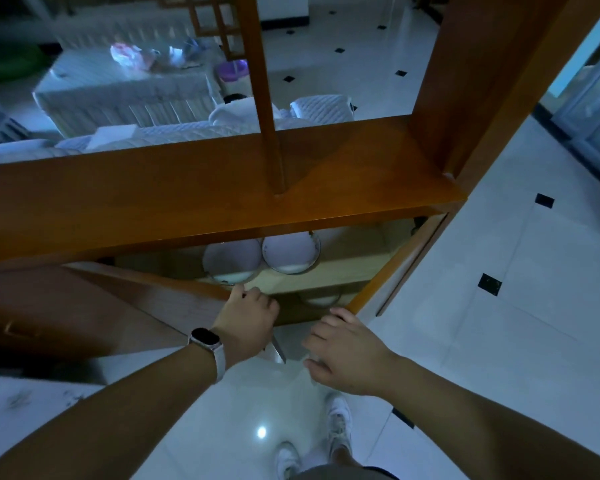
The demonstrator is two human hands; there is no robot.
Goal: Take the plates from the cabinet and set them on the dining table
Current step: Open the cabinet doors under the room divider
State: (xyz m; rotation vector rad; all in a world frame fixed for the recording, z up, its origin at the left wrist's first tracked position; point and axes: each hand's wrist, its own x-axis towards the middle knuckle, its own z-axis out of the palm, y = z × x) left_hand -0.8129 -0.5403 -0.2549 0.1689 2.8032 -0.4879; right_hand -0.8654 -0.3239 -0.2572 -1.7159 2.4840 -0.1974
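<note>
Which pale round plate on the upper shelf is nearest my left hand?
The left pale round plate, above the left hand; the right plate lies farther.

White floor tiles [520, 271] are inset with small black squares [489, 284]. A quilted sofa [174, 133] is seen beyond; a purple bin [232, 69] is stood near it.

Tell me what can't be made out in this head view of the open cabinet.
Head view, plates: far halves hidden under the counter; count unclear.
Head view, lower dish: only a rim shows below the shelf.
Head view, left hand: fingertips curl out of sight over the door.
</note>
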